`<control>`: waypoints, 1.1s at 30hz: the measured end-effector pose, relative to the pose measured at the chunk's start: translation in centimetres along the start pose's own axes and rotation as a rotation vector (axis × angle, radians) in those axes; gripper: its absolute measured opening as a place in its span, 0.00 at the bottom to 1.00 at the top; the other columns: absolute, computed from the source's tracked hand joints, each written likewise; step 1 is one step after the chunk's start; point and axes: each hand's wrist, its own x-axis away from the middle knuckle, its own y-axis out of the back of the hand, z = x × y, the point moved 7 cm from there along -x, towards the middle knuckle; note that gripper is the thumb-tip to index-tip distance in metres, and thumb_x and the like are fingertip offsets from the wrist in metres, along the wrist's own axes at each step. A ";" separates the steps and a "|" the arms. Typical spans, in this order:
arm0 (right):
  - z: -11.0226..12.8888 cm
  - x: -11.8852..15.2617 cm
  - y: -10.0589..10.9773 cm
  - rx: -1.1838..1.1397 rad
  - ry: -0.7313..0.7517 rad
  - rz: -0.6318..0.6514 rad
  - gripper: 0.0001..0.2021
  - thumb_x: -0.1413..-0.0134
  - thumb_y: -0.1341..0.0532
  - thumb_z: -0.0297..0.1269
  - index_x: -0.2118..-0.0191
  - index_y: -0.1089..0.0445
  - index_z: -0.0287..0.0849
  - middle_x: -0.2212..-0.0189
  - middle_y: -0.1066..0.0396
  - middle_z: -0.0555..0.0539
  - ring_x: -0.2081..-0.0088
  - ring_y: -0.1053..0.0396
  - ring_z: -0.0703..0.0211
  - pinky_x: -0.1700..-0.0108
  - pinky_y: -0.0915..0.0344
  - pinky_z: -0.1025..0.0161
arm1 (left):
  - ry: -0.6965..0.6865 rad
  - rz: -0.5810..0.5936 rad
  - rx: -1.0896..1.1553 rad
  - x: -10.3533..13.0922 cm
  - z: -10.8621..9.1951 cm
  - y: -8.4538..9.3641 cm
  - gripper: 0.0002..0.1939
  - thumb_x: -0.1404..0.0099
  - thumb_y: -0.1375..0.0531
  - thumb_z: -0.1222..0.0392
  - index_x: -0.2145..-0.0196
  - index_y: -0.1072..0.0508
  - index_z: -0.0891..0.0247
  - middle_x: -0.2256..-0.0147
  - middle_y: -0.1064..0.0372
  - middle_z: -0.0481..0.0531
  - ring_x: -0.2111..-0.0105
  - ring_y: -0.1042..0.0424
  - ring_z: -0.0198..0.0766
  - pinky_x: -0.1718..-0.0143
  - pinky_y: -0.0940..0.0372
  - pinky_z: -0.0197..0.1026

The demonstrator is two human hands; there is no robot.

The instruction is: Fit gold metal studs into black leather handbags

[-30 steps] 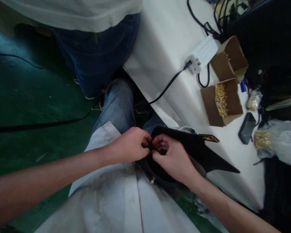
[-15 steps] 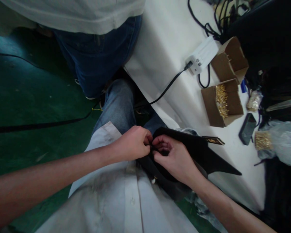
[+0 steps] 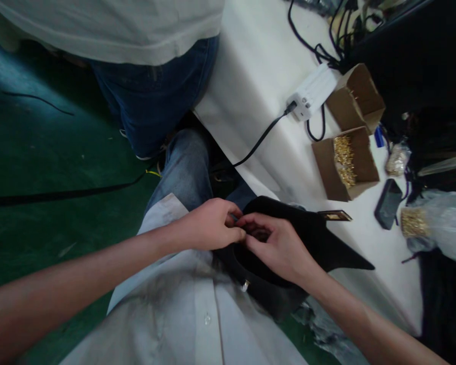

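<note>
A black bag (image 3: 273,299) lies on my lap, its pointed flap (image 3: 327,241) spread toward the table. A gold-rimmed plate (image 3: 335,215) shows at the flap's far edge and a small shiny fitting (image 3: 245,285) on the near wall. My left hand (image 3: 216,223) is closed, thumb and fingers pinching at the bag's left end. From the other side my right hand (image 3: 281,243) reaches over the bag's mouth, fingers curled and tips pressed to the same spot. The two hands touch there, and they hide exactly which part of the bag is pinched.
On the white table (image 3: 247,76) stand a box of small gold pieces (image 3: 345,162), another cardboard box (image 3: 357,96) and a white power block (image 3: 313,91) with a cable (image 3: 264,139). A dark phone-like object (image 3: 388,204) lies nearby. A person in jeans (image 3: 159,96) stands ahead.
My left thumb has come forward over the pinched spot, and my right fingertips have closed in against it. The view has shifted slightly; the bag stays on my lap.
</note>
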 end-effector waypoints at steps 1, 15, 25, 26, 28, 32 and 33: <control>0.2 -0.1 0.4 0.016 0.010 -0.033 0.12 0.40 0.33 0.31 0.53 0.15 0.46 0.60 0.14 0.49 0.61 0.19 0.53 0.58 0.26 0.59 | -0.008 0.008 0.036 0.5 -0.3 0.0 0.16 0.32 0.33 0.61 0.48 0.17 0.64 0.56 0.12 0.56 0.57 0.13 0.47 0.60 0.24 0.41; 1.9 -0.1 4.0 -0.228 -0.058 -0.448 0.12 0.50 0.28 0.42 0.66 0.29 0.46 0.71 0.28 0.52 0.70 0.33 0.60 0.69 0.38 0.64 | -0.158 -0.578 0.087 1.2 2.1 -1.7 0.28 0.19 0.44 0.49 0.29 0.33 0.64 0.33 0.32 0.65 0.30 0.34 0.52 0.24 0.43 0.59; 2.8 0.2 6.2 -0.007 0.126 -0.391 0.11 0.35 0.34 0.45 0.63 0.18 0.44 0.66 0.17 0.45 0.63 0.22 0.49 0.59 0.29 0.58 | -0.256 -0.342 0.101 -4.3 0.6 0.1 0.23 0.16 0.49 0.44 0.50 0.18 0.59 0.51 0.25 0.55 0.46 0.26 0.47 0.37 0.34 0.48; 3.3 0.3 6.4 0.059 0.179 -0.364 0.10 0.35 0.35 0.41 0.65 0.17 0.45 0.66 0.17 0.45 0.63 0.22 0.49 0.59 0.30 0.58 | -0.262 -0.334 0.097 -4.4 0.5 -0.1 0.24 0.16 0.49 0.42 0.50 0.18 0.59 0.51 0.25 0.55 0.46 0.25 0.48 0.37 0.34 0.48; 4.2 0.4 7.0 0.184 0.267 -0.333 0.09 0.40 0.36 0.32 0.69 0.18 0.45 0.69 0.17 0.45 0.67 0.23 0.50 0.61 0.34 0.58 | -0.257 -0.323 0.081 -4.6 0.5 -0.4 0.27 0.16 0.50 0.38 0.53 0.19 0.59 0.53 0.24 0.55 0.47 0.24 0.49 0.41 0.31 0.48; 3.7 -0.9 7.8 0.541 0.176 -0.224 0.13 0.45 0.40 0.23 0.72 0.20 0.44 0.72 0.18 0.46 0.67 0.22 0.50 0.65 0.42 0.60 | -0.268 -0.312 0.028 -6.3 0.8 -0.6 0.35 0.21 0.53 0.25 0.61 0.21 0.56 0.56 0.24 0.53 0.51 0.24 0.52 0.44 0.29 0.49; 3.2 -1.3 8.0 0.588 0.124 -0.216 0.13 0.46 0.39 0.22 0.73 0.20 0.43 0.74 0.19 0.47 0.67 0.23 0.51 0.67 0.45 0.60 | -0.272 -0.312 0.015 -6.9 1.0 -0.5 0.37 0.23 0.53 0.22 0.62 0.22 0.55 0.57 0.25 0.53 0.52 0.24 0.52 0.46 0.28 0.50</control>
